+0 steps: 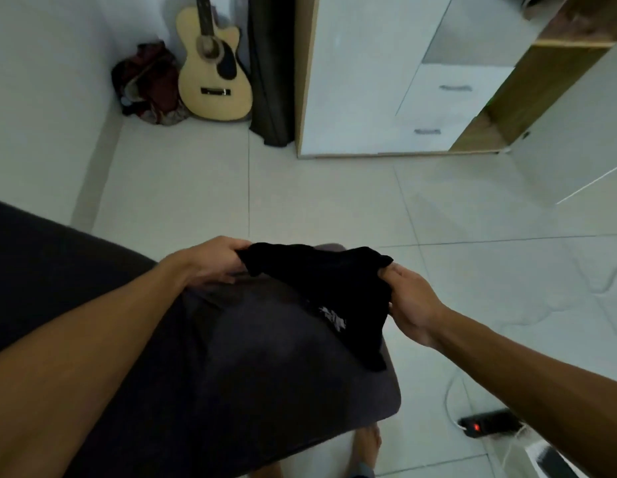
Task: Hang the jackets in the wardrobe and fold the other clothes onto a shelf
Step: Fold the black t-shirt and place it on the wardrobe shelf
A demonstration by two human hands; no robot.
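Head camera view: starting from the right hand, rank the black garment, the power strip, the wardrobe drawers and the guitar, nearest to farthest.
From the right hand:
1. Black garment, gripped by both hands.
2. Power strip, on the floor, lower right.
3. Wardrobe drawers, ahead, upper right.
4. Guitar, leaning in the far left corner.

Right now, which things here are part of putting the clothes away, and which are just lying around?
Part of the job:
black garment, gripped by left hand and right hand
wardrobe, one door open
clothes heap in the corner, possibly

Just lying about:
guitar leaning on the wall
power strip on the floor
dark bed
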